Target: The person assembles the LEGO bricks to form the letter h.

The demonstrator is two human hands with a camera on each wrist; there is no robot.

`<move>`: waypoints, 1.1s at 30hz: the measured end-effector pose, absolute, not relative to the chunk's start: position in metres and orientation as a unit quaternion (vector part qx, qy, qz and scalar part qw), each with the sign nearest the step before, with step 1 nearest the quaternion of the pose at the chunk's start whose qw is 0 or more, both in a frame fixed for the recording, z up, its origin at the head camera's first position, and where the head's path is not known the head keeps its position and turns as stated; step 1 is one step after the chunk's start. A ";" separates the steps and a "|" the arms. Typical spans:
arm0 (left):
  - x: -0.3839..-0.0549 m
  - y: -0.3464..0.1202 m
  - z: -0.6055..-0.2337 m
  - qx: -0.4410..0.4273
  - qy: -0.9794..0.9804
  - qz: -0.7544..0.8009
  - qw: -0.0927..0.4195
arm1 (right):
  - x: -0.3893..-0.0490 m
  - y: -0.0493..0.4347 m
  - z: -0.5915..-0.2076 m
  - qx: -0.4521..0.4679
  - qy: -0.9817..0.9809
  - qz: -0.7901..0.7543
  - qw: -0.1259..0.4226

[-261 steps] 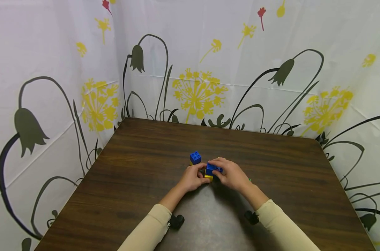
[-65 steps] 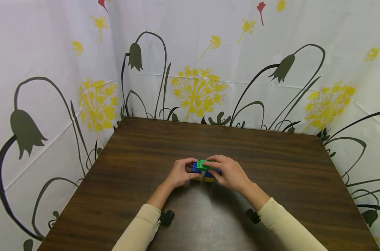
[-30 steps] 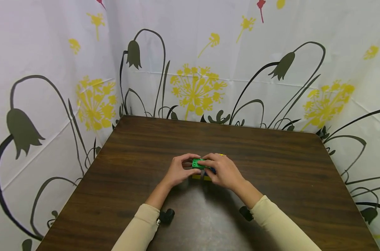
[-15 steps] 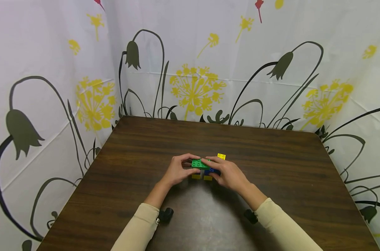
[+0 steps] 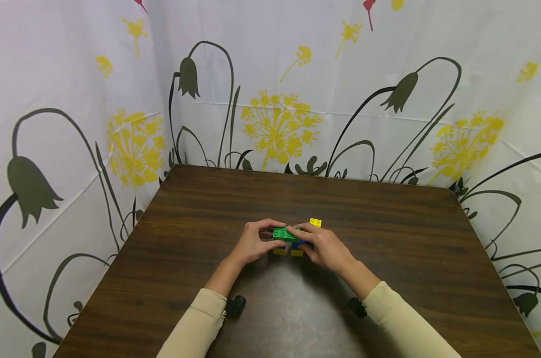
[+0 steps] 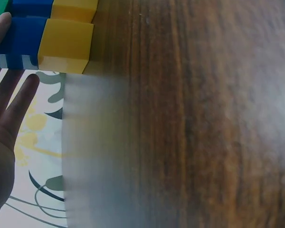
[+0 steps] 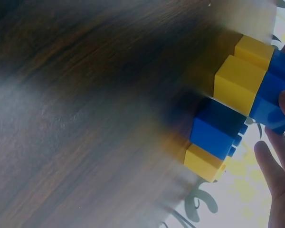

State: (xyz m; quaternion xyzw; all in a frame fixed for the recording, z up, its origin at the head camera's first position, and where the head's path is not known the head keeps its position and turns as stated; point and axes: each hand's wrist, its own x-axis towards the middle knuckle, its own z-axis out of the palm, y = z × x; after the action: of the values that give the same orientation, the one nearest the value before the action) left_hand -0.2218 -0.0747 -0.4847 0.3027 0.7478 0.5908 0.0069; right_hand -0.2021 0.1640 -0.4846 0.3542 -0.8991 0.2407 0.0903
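A green brick [image 5: 280,235] bridges two small stacks, each a blue brick [image 6: 21,40] over a yellow brick [image 6: 66,42]. My left hand [image 5: 252,242] holds the left end between thumb and fingers, the thumb lying against a blue side in the left wrist view. From the right, my right hand [image 5: 330,248] grips the other end, its fingers over the green top and its thumb on the blue brick [image 7: 268,107]. The fingers cover the green brick's right end. How firmly the bricks are pressed together I cannot tell.
Beside the stacks, a loose blue brick [image 7: 216,128] and another yellow brick [image 7: 204,164] stand on the dark wooden table [image 5: 198,209]. A yellow brick [image 5: 315,222] shows behind my right hand. A patterned curtain [image 5: 342,99] hangs behind the table.
Earlier, a blue-on-yellow stack stood apart while my right hand held a blue brick on another yellow one. The stacks now stand together under the green brick. Over the last half second, almost nothing moves.
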 end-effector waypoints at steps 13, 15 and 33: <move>-0.220 -0.074 -0.484 0.314 0.752 0.579 -0.013 | -0.201 0.164 -0.487 0.354 -0.898 0.244 0.097; -0.221 -0.074 -0.485 0.317 0.754 0.575 -0.017 | -0.201 0.164 -0.487 0.353 -0.898 0.246 0.094; -0.237 -0.077 -0.512 0.330 0.781 0.528 -0.041 | -0.199 0.166 -0.485 0.350 -0.899 0.250 0.080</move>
State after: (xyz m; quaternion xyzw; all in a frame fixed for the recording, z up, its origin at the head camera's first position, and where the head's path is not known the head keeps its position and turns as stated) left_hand -0.2371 -0.0774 -0.5123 0.3301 0.7813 0.5281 -0.0409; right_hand -0.1989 0.1658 -0.4853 0.3501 -0.8992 0.2502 0.0799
